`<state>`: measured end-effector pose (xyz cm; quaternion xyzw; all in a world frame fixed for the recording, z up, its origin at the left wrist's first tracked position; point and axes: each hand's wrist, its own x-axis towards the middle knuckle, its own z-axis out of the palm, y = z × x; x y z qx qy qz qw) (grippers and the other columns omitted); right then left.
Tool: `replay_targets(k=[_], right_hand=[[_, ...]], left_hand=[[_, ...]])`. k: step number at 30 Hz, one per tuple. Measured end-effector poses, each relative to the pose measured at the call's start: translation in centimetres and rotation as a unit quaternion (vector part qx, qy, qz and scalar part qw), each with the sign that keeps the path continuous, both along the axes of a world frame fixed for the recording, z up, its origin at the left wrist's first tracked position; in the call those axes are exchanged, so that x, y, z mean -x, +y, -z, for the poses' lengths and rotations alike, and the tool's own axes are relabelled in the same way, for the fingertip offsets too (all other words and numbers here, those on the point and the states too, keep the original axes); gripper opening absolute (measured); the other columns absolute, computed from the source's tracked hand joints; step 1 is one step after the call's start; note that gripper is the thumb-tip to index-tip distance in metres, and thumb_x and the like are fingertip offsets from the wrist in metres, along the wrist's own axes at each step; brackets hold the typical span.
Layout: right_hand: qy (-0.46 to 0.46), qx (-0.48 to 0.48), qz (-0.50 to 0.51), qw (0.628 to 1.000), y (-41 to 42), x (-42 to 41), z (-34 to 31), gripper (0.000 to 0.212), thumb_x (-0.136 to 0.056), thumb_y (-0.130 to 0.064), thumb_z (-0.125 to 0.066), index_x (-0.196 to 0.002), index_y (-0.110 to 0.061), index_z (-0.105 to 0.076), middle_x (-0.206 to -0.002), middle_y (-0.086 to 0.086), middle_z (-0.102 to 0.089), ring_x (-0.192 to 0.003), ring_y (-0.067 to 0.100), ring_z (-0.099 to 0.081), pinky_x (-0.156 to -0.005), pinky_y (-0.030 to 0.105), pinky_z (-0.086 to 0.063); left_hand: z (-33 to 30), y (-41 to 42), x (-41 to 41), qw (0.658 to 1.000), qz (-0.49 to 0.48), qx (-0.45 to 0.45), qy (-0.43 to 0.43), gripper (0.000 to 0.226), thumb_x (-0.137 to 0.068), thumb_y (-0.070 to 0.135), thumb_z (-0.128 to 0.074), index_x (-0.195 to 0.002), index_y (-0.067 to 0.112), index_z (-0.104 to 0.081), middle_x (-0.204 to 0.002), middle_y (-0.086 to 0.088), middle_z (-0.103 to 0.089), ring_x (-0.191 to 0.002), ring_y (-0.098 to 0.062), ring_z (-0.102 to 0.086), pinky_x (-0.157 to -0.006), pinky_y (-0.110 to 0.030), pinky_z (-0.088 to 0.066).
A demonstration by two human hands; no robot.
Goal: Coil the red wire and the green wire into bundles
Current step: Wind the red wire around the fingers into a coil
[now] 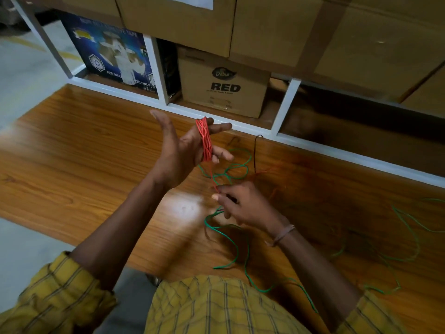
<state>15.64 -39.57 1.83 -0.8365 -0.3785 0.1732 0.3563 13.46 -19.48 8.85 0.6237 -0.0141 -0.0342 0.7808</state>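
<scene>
A red wire (204,138) sits mid-frame; a green wire (231,239) loops across the glossy orange-brown wood-grain table (72,145). The shirt sleeves (55,297) at the bottom are mustard-yellow plaid with dark lines. Upper frame: tan cardboard boxes (224,88), one printed "RED" in black, a blue printed box (113,56) and a white shelf frame (159,71).

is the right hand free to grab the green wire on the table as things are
Probably not yet. The right hand pinches the red wire feeding the coil on the left hand. The green wire lies loose just beneath it, unobstructed, so it is near once the hand lets go.
</scene>
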Motion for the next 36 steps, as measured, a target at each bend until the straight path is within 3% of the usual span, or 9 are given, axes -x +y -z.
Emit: replay_targets(k=[3,8,13,16,18,21,25,29,36], right_hand=[[-0.096,0.035,-0.053,0.993,-0.2,0.3,-1.3,0.026,-0.099,-0.04,-0.06,-0.09,-0.017,-0.069,-0.058,-0.004,-0.061,-0.054,0.011,-0.057,-0.057,0.036,-0.05],[-0.097,-0.008,-0.059,0.993,-1.3,-0.4,-5.5,0.02,-0.092,-0.031,-0.067,-0.088,-0.014,-0.074,-0.059,0.0,-0.058,-0.055,0.012,-0.053,-0.053,0.034,-0.042],[0.005,-0.095,-0.011,0.995,-2.8,-2.8,-9.7,0.01,-0.096,-0.012,-0.074,-0.087,-0.012,-0.077,-0.065,-0.016,-0.061,-0.062,-0.002,-0.052,-0.061,0.016,-0.038],[0.011,-0.136,0.001,0.991,-3.0,-5.0,-11.2,0.009,-0.097,-0.01,-0.073,-0.092,-0.004,-0.077,-0.08,0.002,-0.073,-0.07,0.012,-0.065,-0.065,0.025,-0.049],[-0.012,-0.156,0.024,0.987,-3.1,-6.7,-11.5,0.012,-0.097,-0.015,-0.073,-0.093,-0.005,-0.076,-0.086,0.015,-0.073,-0.08,0.034,-0.067,-0.068,0.041,-0.052],[-0.033,-0.167,0.08,0.982,-2.7,-9.2,-10.6,0.015,-0.093,-0.024,-0.078,-0.092,-0.01,-0.075,-0.088,0.018,-0.071,-0.081,0.031,-0.065,-0.07,0.038,-0.051],[0.008,-0.199,0.141,0.97,-1.6,-10.6,-7.3,0.014,-0.09,-0.023,-0.08,-0.091,-0.01,-0.075,-0.092,0.015,-0.072,-0.084,0.011,-0.063,-0.077,0.03,-0.051],[0.039,-0.178,0.15,0.972,-0.8,-10.0,-3.1,0.009,-0.098,-0.018,-0.068,-0.093,-0.023,-0.075,-0.093,0.005,-0.075,-0.09,0.02,-0.07,-0.082,0.039,-0.054],[0.093,-0.098,0.114,0.984,-0.2,-5.6,1.0,0.024,-0.104,-0.031,-0.06,-0.1,-0.012,-0.075,-0.073,0.009,-0.065,-0.058,0.005,-0.055,-0.059,0.029,-0.047]], left_hand=[[0.2,0.1,-0.9,0.998,-0.034,-0.051,0.017,0.131,-0.067,0.084,0.026,-0.162,0.015,-0.032,-0.159,-0.01,-0.054,-0.108,-0.047,-0.072,-0.087,-0.039,-0.054],[1.2,0.2,-0.8,0.989,0.011,-0.144,0.038,0.127,-0.044,0.114,-0.019,-0.14,0.037,-0.053,-0.146,-0.022,-0.061,-0.109,-0.048,-0.072,-0.091,-0.039,-0.056],[1.1,-0.4,0.3,0.984,0.055,-0.165,0.042,0.115,-0.054,0.106,-0.006,-0.133,0.038,-0.055,-0.126,-0.031,-0.07,-0.107,-0.037,-0.073,-0.09,-0.027,-0.059],[1.2,-0.8,0.9,0.974,0.119,-0.192,0.025,0.119,-0.056,0.109,-0.005,-0.136,0.038,-0.055,-0.11,-0.037,-0.071,-0.095,-0.042,-0.072,-0.081,-0.035,-0.054],[1.5,-0.9,1.1,0.969,0.158,-0.188,0.031,0.133,-0.054,0.111,-0.005,-0.144,0.026,-0.052,-0.121,-0.028,-0.07,-0.086,-0.034,-0.07,-0.077,-0.031,-0.052],[1.3,-1.1,1.3,0.966,0.204,-0.157,0.016,0.137,-0.056,0.11,-0.005,-0.155,0.021,-0.04,-0.143,-0.006,-0.063,-0.082,-0.032,-0.065,-0.075,-0.034,-0.048],[0.3,-1.2,1.3,0.965,0.251,-0.074,0.011,0.145,-0.056,0.11,-0.013,-0.159,0.011,-0.035,-0.147,-0.017,-0.058,-0.078,-0.03,-0.06,-0.072,-0.037,-0.043],[-1.0,-1.2,1.5,0.969,0.247,-0.013,-0.008,0.145,-0.058,0.099,0.002,-0.162,0.004,-0.029,-0.15,-0.026,-0.054,-0.078,-0.03,-0.057,-0.072,-0.042,-0.041],[-2.5,-0.4,0.6,0.985,0.154,0.066,-0.048,0.143,-0.064,0.087,0.027,-0.161,-0.004,-0.026,-0.158,-0.024,-0.05,-0.086,-0.034,-0.061,-0.08,-0.043,-0.045]])
